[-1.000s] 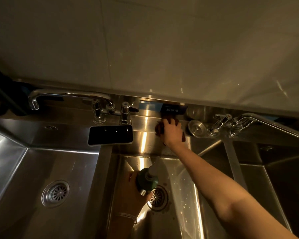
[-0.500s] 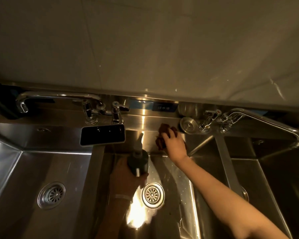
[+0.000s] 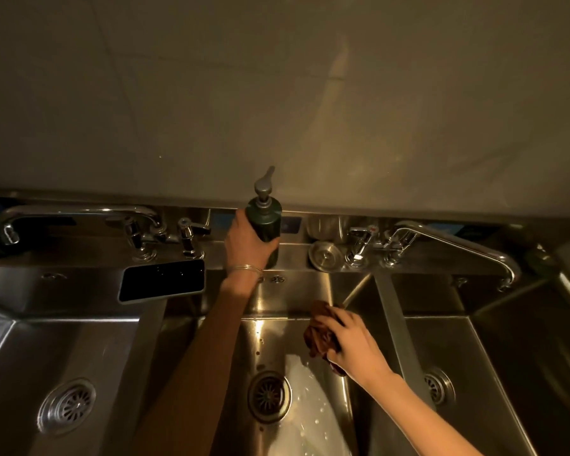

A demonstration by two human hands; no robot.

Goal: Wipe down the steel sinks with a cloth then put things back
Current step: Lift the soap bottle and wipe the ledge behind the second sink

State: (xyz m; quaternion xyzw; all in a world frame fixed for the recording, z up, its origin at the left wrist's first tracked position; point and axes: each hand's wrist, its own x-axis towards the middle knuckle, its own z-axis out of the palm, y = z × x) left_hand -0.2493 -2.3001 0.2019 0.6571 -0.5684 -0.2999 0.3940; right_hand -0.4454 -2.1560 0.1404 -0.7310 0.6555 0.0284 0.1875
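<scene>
**Soap bottle at the back ledge, cloth in the middle sink**

At the far left, the left sink [image 3: 79, 350] shows its round drain [image 3: 67, 406], and a faucet [image 3: 79, 213] arches along its back edge. A dark phone [image 3: 162, 281] lies face up on the back rim where the left and middle sinks meet. The left hand [image 3: 249, 240] reaches to the back ledge, its fingers wrapped firmly round a dark green pump bottle [image 3: 264, 222]. The bottle is upright with its base at the ledge, though I cannot tell whether it rests there. A thin bangle [image 3: 246, 268] circles that wrist. In the middle sink [image 3: 293, 291], near its back right corner, the right hand [image 3: 352, 347] has its fingers curled over a bunched brown cloth [image 3: 321, 334] and presses it to the steel. A round metal plug [image 3: 323, 255] sits on the back ledge just beside the second faucet [image 3: 454, 245], whose spout extends over the right sink [image 3: 507, 357].
</scene>
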